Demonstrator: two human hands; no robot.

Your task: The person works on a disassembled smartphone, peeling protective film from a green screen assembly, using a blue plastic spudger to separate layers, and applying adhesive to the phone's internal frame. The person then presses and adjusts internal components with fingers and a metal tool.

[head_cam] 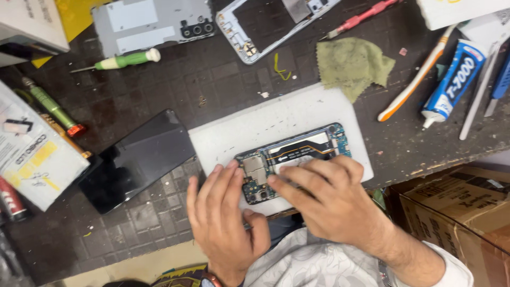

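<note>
An opened phone (303, 151) lies on a white mat (249, 127), its circuit board and black battery area exposed. My left hand (226, 218) rests flat at the phone's near left corner, fingertips touching the board end. My right hand (324, 196) covers the phone's near edge, its fingers pressing on the middle of the body. Neither hand holds a tool. The near part of the phone is hidden under my hands.
A black screen panel (135, 159) lies left of the mat. Farther off are a grey back cover (149, 24), a phone frame (265, 24), a green screwdriver (122, 61), a green cloth (353, 64), a glue tube (451, 82), and a cardboard box (457, 212) at right.
</note>
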